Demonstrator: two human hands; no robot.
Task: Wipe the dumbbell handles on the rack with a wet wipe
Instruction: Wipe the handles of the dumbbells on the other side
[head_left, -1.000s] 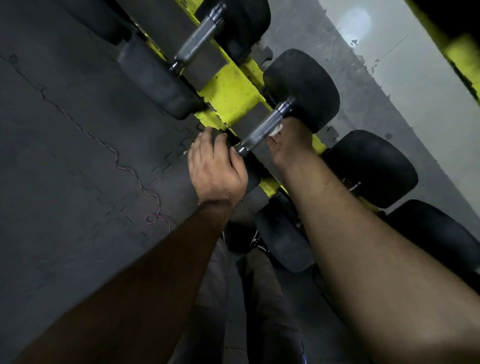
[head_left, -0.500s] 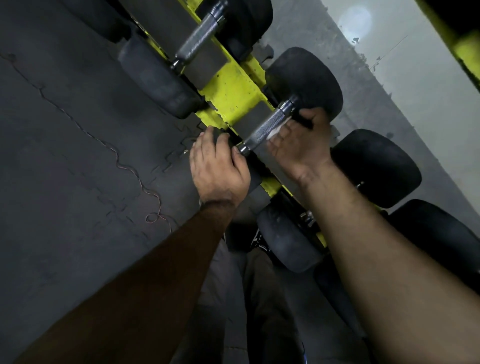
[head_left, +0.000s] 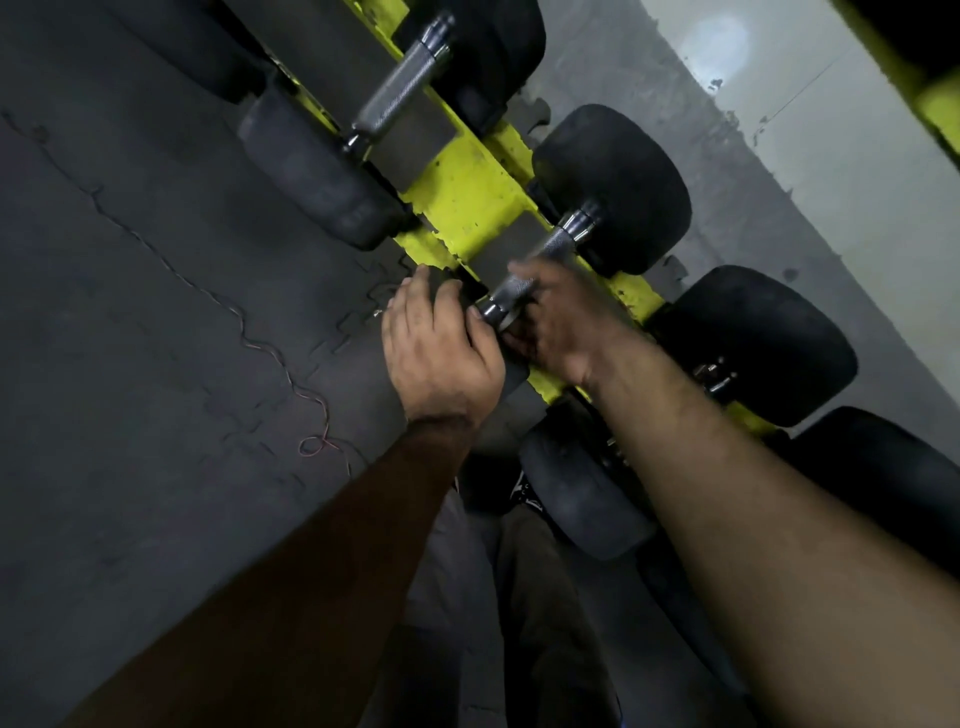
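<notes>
A dumbbell with black rubber heads lies across the yellow rack (head_left: 467, 192). Its knurled steel handle (head_left: 545, 249) runs diagonally at the centre. My right hand (head_left: 561, 322) is wrapped around the near part of that handle. A sliver of the white wet wipe (head_left: 511, 323) shows under its fingers. My left hand (head_left: 436, 348) rests flat over the dumbbell's near head, which it mostly hides. The far head (head_left: 618, 187) is in plain sight.
Another dumbbell, with its handle (head_left: 397, 96), sits further along the rack at the top. More black dumbbell heads (head_left: 753, 343) line the right side. Dark rubber floor mats (head_left: 130, 312) with a thin red wire (head_left: 311, 441) lie at left. My legs are below.
My right hand has slid down the handle from the far head toward the near end, closing around it. My left hand has stayed on the near head.
</notes>
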